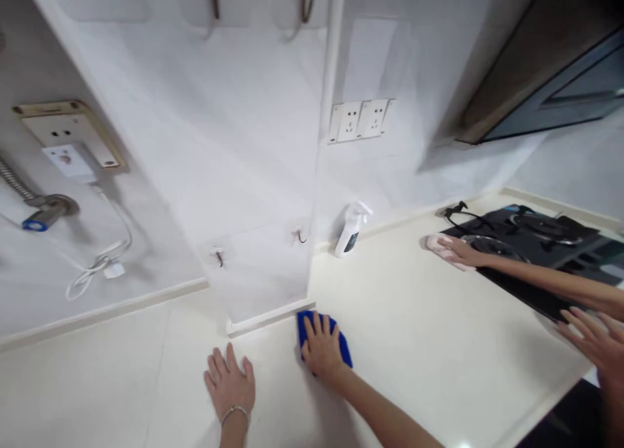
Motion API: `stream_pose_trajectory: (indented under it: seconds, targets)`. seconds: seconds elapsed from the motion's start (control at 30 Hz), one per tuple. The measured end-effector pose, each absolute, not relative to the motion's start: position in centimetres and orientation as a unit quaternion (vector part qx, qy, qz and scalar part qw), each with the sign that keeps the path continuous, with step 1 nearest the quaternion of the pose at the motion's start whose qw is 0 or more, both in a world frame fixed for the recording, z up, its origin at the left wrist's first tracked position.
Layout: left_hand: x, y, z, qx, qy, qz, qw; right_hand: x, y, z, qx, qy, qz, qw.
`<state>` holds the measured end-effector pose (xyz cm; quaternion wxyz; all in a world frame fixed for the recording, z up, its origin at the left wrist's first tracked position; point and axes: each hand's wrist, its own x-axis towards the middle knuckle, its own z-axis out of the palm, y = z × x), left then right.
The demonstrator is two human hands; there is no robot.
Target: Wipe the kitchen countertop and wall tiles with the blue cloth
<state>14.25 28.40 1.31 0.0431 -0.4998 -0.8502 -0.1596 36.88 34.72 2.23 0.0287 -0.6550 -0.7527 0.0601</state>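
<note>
My left hand (229,384), with a bracelet on its wrist, lies flat on the pale countertop (190,344), fingers spread and nothing held. To its right, my right hand (322,347) presses on a folded blue cloth (344,350) with its fingers bent over it. The cloth rests on the counter at the foot of the white wall pillar (258,175), touching or nearly touching the pillar's base strip. Its underside and part of its middle are hidden by my hand.
A white spray bottle (350,233) stands by the wall. Farther right, a co-worker's hand (461,251) holds a pale cloth (441,245) beside the black gas stove (531,240); their other hand (595,337) is near the counter's front edge. A plugged-in charger (71,162) trails its cable on the left.
</note>
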Motion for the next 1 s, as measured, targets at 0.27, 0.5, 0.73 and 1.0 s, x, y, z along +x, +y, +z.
stream_pose_trajectory:
  seconds: [0.27, 0.5, 0.73, 1.0]
  targets:
    - [14.2, 28.3, 0.9, -0.495, -0.845, -0.195, 0.045, 30.7, 32.3, 4.9, -0.470, -0.864, 0.171, 0.049]
    - [13.1, 27.6, 0.4, -0.497, -0.826, -0.266, 0.022, 43.3, 26.1, -0.9, -0.584, -0.754, 0.083, 0.290]
    - [20.5, 28.4, 2.0, -0.754, -0.581, -0.302, -0.051, 50.0, 18.0, -5.6, -0.605, -0.743, -0.031, 0.286]
    - [24.0, 28.7, 1.1, -0.785, -0.578, -0.203, -0.092, 49.1, 17.6, -5.2, -0.619, -0.742, -0.087, 0.243]
